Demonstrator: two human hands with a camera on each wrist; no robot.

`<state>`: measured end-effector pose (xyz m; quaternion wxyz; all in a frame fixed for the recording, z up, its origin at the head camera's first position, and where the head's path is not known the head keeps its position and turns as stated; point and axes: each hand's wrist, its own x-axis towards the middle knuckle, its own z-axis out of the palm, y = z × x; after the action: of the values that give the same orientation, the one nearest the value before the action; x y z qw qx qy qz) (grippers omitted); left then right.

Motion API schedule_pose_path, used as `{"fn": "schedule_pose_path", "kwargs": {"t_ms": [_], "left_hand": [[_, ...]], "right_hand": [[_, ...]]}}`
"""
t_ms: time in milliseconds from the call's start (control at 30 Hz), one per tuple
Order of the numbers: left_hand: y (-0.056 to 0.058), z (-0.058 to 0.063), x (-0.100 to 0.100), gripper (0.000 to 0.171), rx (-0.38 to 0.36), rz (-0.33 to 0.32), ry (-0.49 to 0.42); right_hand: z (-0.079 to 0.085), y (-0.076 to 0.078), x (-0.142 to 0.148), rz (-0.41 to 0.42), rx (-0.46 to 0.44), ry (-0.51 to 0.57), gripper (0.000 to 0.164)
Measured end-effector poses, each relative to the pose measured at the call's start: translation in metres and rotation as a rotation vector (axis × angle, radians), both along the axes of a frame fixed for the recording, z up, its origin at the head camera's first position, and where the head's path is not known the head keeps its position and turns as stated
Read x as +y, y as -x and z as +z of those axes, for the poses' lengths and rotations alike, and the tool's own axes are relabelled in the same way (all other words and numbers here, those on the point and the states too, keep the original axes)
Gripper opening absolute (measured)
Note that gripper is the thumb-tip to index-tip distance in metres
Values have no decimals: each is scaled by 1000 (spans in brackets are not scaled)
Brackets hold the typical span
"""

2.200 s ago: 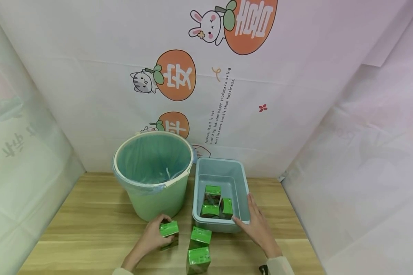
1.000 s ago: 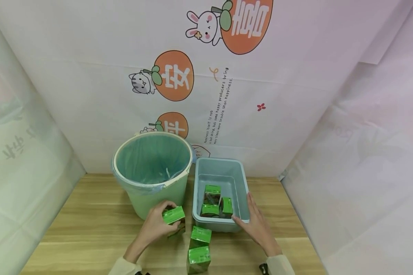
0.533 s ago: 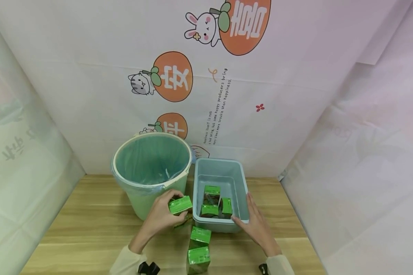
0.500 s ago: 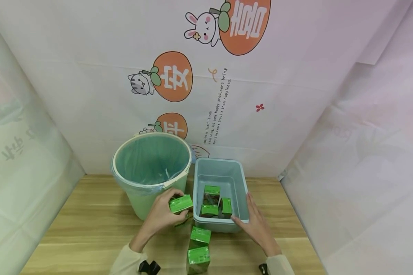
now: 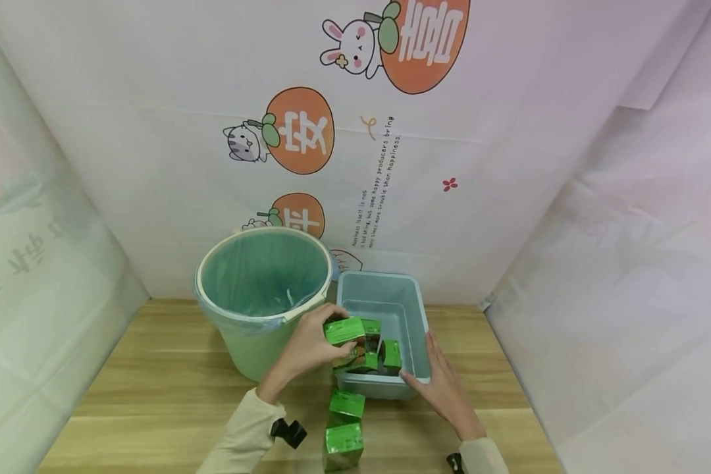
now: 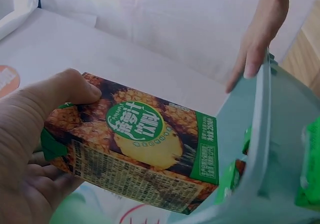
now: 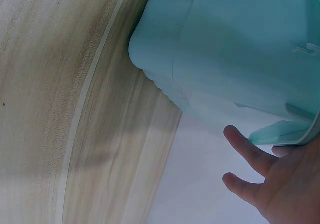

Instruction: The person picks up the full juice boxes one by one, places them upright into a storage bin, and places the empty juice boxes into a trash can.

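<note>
My left hand [image 5: 308, 342] pinches a pineapple juice carton [image 6: 145, 134] between thumb and fingers. That carton has a green top and hangs above the left front part of a blue plastic bin [image 5: 416, 316], tilted in the left wrist view. Inside the bin stand more green-topped cartons [image 5: 392, 355], partly hidden behind the held one. My right hand [image 5: 447, 392] rests at the bin's right front corner, thumb on the rim, other fingers extended along the outer side. In the right wrist view the fingers [image 7: 250, 154] look fairly straight.
Two more cartons [image 5: 342, 447] stand on the wooden table [image 5: 130, 395] in front of the bin. A green bucket [image 5: 255, 349] with a clear liner stands to the left, close beside the bin. A printed white sheet [image 5: 201, 59] hangs behind.
My left hand has lifted the carton from the table beside the bucket and carried it right and up, over the bin's edge. The right hand has stayed at the bin's corner.
</note>
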<state>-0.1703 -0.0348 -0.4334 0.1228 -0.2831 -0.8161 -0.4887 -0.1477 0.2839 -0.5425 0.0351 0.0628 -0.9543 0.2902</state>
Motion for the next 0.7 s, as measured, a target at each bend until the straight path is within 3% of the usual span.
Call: {"fn": "schedule_pose_path", "kwargs": {"t_ms": [200, 333, 700], "left_hand": [[19, 8, 25, 40, -21, -65, 31], [33, 6, 40, 40, -63, -113, 64], [83, 4, 78, 43, -170, -177, 213]], "right_hand": [[2, -1, 1, -4, -3, -15, 109], [1, 0, 0, -6, 2, -8, 108], [2, -1, -2, -8, 17, 21, 108]]}}
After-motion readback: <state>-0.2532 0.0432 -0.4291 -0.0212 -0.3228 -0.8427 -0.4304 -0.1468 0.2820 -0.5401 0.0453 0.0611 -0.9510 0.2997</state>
